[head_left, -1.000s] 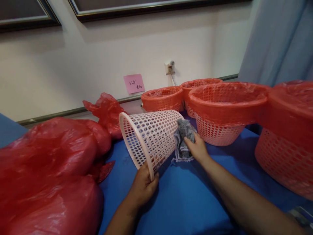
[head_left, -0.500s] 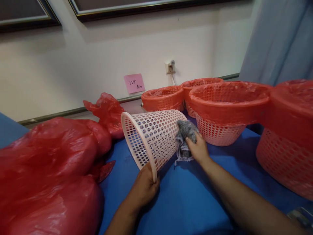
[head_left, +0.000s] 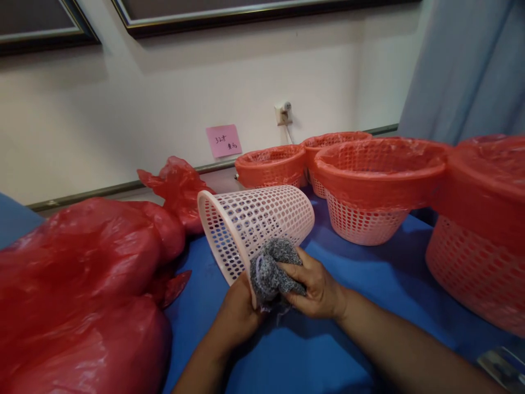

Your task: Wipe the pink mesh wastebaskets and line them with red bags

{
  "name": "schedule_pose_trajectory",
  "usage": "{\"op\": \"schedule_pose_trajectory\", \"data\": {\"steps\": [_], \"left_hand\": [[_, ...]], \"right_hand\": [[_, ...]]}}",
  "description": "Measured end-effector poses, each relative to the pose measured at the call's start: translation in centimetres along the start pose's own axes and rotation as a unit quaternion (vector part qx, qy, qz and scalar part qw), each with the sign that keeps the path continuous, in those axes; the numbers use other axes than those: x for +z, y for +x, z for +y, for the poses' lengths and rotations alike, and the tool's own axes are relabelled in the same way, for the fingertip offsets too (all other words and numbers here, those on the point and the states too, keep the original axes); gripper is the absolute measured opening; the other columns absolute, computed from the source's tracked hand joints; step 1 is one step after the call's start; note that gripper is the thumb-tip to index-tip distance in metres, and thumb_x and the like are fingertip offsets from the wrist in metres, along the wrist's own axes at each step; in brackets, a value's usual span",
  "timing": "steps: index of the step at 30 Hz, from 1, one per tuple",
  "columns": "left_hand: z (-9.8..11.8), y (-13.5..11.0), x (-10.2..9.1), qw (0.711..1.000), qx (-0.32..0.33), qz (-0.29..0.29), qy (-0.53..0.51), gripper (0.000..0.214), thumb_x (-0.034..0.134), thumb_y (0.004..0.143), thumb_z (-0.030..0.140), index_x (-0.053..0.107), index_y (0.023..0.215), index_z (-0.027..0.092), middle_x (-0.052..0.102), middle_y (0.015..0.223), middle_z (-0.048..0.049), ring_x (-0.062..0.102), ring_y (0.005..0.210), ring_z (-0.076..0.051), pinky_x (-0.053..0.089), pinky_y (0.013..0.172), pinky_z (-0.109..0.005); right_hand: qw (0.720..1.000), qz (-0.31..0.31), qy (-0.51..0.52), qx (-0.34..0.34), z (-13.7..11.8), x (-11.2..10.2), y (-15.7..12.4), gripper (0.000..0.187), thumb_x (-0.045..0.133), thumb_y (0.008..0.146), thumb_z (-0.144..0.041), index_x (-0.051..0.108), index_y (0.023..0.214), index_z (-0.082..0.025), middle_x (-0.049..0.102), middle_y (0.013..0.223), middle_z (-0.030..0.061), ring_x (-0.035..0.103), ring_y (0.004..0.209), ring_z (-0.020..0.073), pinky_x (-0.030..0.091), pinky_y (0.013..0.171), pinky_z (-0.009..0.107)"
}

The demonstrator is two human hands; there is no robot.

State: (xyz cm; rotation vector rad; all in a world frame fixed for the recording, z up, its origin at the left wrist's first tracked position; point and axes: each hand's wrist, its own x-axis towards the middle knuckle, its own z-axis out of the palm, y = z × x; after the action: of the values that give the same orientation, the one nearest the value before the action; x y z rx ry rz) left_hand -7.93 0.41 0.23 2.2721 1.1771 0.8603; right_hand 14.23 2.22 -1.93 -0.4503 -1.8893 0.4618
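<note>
A pale pink perforated plastic basket (head_left: 266,213) lies on its side over the blue tabletop, its mouth facing left. My left hand (head_left: 240,309) grips the rim at its lower near edge, with some fingers hidden by the rim and the cloth. In my right hand (head_left: 314,287) is a bunched grey speckled cloth (head_left: 275,268), pressed against the basket's outside close to the rim. The two hands are near each other, with the cloth just above and right of the left one.
Full red plastic bags (head_left: 82,290) crowd the left side. Several baskets lined with red plastic, one nearby (head_left: 365,219), stand at the back and right. The blue table (head_left: 303,355) runs beneath. On the wall are a pink note (head_left: 223,140) and a socket (head_left: 283,115).
My right hand has moved the cloth left and toward me, from the basket's base end to near its rim. My left hand keeps its hold on the rim.
</note>
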Motion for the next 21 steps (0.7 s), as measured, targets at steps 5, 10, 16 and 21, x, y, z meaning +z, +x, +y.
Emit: {"op": "schedule_pose_trajectory", "data": {"steps": [5, 10, 16, 21], "left_hand": [[-0.2, -0.7, -1.1, 0.987, 0.043, 0.156, -0.005, 0.033, 0.070, 0.087, 0.036, 0.075, 0.115, 0.019, 0.076, 0.119, -0.0113, 0.072, 0.102, -0.030, 0.061, 0.092, -0.042], [-0.5, -0.9, -0.8, 0.986, 0.019, 0.164, 0.011, 0.032, 0.063, 0.093, 0.030, 0.074, 0.122, 0.020, 0.076, 0.122, -0.0105, 0.072, 0.112, -0.029, 0.059, 0.099, -0.043], [-0.8, -0.7, -0.7, 0.990, 0.054, 0.123, 0.031, 0.033, 0.061, 0.094, 0.024, 0.073, 0.124, 0.023, 0.075, 0.126, -0.0091, 0.072, 0.113, -0.027, 0.060, 0.099, -0.041], [-0.5, -0.1, -0.1, 0.997, 0.042, 0.069, 0.021, 0.033, 0.056, 0.094, 0.023, 0.074, 0.121, 0.022, 0.075, 0.122, -0.0100, 0.070, 0.116, -0.028, 0.056, 0.105, -0.044]], "right_hand": [[0.999, -0.037, 0.030, 0.021, 0.6, 0.2, 0.1, 0.056, 0.065, 0.086, -0.018, 0.063, 0.140, -0.031, 0.061, 0.134, 0.0092, 0.066, 0.120, 0.0242, 0.058, 0.102, 0.042], [0.966, 0.182, -0.013, 0.181, 3.8, -0.5, 0.3, 0.045, 0.065, 0.083, -0.028, 0.071, 0.127, -0.023, 0.068, 0.132, 0.0116, 0.065, 0.123, 0.0288, 0.050, 0.111, 0.050], [0.849, 0.334, 0.040, 0.408, 8.4, -3.8, 0.9, 0.055, 0.065, 0.076, -0.053, 0.073, 0.114, -0.014, 0.078, 0.107, 0.0149, 0.073, 0.098, 0.0329, 0.058, 0.094, 0.052], [0.927, 0.246, -0.039, 0.282, 5.4, -1.9, 0.7, 0.045, 0.068, 0.081, -0.042, 0.074, 0.120, -0.019, 0.072, 0.125, 0.0137, 0.068, 0.117, 0.0315, 0.053, 0.106, 0.050]]}}
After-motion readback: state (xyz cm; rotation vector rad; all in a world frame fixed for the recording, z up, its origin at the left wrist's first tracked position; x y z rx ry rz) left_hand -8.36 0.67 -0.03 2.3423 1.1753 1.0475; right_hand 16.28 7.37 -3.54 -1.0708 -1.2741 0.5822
